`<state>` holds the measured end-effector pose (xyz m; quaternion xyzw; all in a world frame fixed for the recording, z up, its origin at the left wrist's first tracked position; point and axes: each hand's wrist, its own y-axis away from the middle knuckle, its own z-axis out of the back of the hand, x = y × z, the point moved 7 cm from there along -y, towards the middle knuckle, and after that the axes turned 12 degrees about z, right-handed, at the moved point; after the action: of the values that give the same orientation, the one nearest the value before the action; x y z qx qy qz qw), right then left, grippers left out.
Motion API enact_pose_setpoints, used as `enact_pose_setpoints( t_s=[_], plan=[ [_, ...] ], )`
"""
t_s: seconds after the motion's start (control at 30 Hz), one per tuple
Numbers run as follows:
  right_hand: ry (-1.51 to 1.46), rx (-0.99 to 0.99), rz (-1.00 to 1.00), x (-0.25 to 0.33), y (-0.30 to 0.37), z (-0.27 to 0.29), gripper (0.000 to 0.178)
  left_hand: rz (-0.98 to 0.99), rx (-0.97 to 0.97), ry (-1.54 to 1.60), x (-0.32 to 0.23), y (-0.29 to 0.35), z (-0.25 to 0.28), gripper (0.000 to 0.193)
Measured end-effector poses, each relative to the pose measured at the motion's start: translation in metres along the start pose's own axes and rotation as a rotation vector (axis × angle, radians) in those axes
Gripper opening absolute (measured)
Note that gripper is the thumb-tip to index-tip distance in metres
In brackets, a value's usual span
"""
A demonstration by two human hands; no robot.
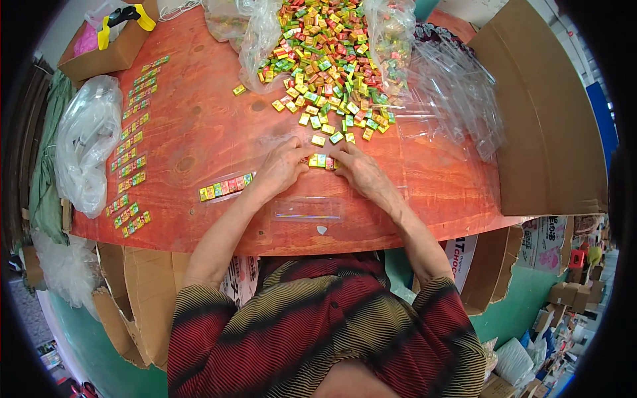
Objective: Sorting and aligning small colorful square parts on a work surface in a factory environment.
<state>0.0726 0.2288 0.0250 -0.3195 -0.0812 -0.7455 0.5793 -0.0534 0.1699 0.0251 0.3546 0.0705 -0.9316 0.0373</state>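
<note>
On the surface [424, 222], at six o'clock from the loose pile [325, 69], a short row of small boxes [322, 160] is apparently being aligned, its ends grasped in the grip of left hand [282, 166] and right hand [363, 171]; even inward pressure seems called for.

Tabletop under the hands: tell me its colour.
The tabletop is reddish orange with visible wood grain, best seen in the head view.
</note>
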Motion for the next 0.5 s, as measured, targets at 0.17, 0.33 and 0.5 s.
enact_pose_setpoints(
  t_s=[0.17, 0.33, 0.5],
  plan=[
    [-0.023, -0.017, 0.011, -0.0001, 0.0014, -0.0006, 0.042, 0.016, 0.014, 0.019, 0.0037, 0.0009, -0.0007, 0.039],
    [0.018, -0.021, -0.01, 0.0018, 0.0038, 0.0029, 0.037, -0.007, 0.045, 0.0, -0.0046, 0.0016, 0.0049, 0.041],
    [0.001, 0.016, -0.018, 0.0006, 0.0024, 0.0015, 0.034, 0.066, 0.14, -0.098, -0.0014, -0.0005, 0.0014, 0.042]
  ],
)
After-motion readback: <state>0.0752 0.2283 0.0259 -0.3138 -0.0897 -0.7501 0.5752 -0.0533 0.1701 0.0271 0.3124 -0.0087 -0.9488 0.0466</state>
